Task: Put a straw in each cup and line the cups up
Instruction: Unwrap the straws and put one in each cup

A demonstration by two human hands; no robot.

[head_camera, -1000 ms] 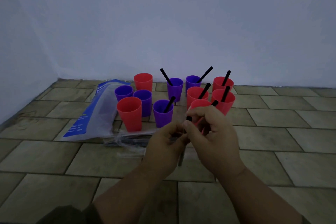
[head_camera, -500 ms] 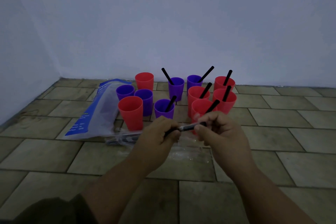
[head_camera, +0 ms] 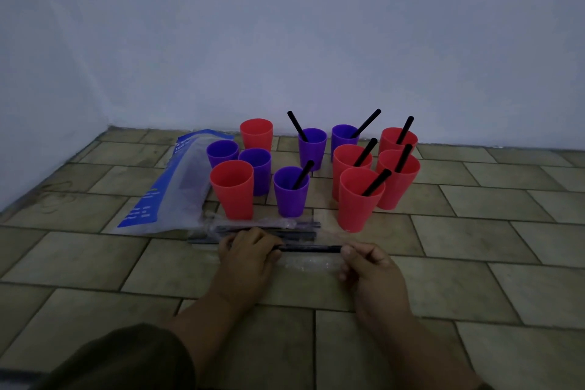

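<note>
Several red and purple cups stand grouped on the tiled floor. Black straws lean in the cups on the right, such as the front red cup (head_camera: pixel 359 199) and the front purple cup (head_camera: pixel 291 191). On the left, the near red cup (head_camera: pixel 232 188), the back red cup (head_camera: pixel 256 133) and two purple cups (head_camera: pixel 222 152) (head_camera: pixel 257 168) hold no straw. A black straw (head_camera: pixel 310 248) lies level just above the floor, my left hand (head_camera: pixel 250 252) gripping its left part and my right hand (head_camera: pixel 368 264) pinching its right end. Loose wrapped straws (head_camera: pixel 269 229) lie just beyond my hands.
A blue and clear plastic bag (head_camera: pixel 171 190) lies flat left of the cups. A crumpled clear wrapper (head_camera: pixel 311 264) rests on the floor under the held straw. A pale wall runs behind the cups and along the left side. Bare tiles spread to the right.
My hands have lowered toward the floor and moved apart, turning the straw from tilted to level and drawing it out to its full length between them.
</note>
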